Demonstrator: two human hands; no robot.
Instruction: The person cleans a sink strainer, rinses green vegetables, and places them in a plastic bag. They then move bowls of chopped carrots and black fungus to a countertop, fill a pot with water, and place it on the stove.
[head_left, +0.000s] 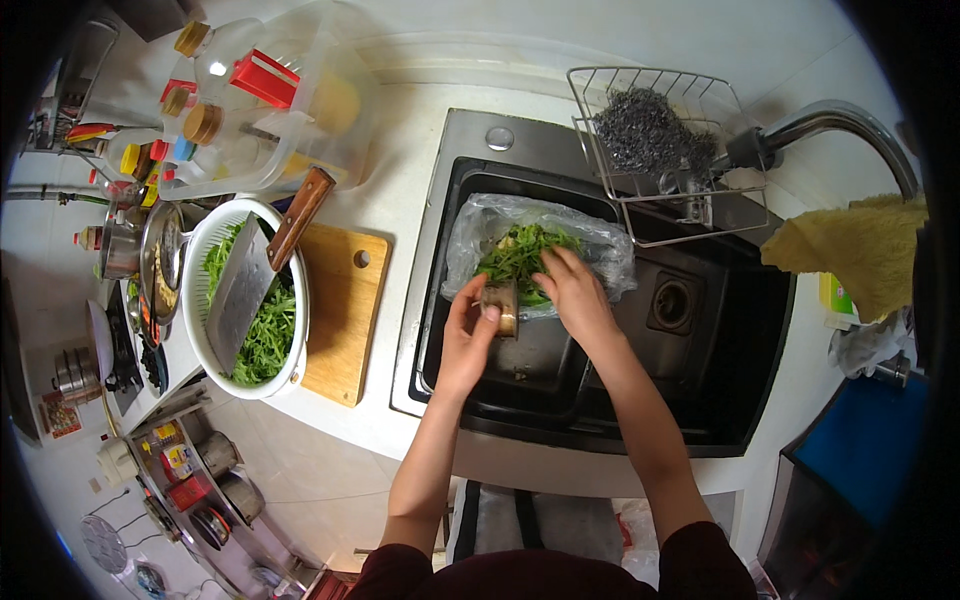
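My left hand (469, 336) grips a small round metal cup (506, 306), which looks like a sink strainer, tilted on its side over the left sink basin (540, 367). Just beyond it, a clear plastic bag (471, 225) lies spread in the basin, with leafy green scraps (517, 251) heaped on it. My right hand (576, 296) reaches over these greens, thumb and fingers apart, fingertips touching the leaves. Whether any leaves are pinched there is hard to see.
Left of the sink, a cleaver (244, 289) rests across a white colander (301, 330) of cut greens, beside a wooden cutting board (349, 315). A wire rack (660, 199) holding steel wool (645, 131) stands behind the sink, near the faucet (840, 116). A yellow cloth (847, 247) hangs at right.
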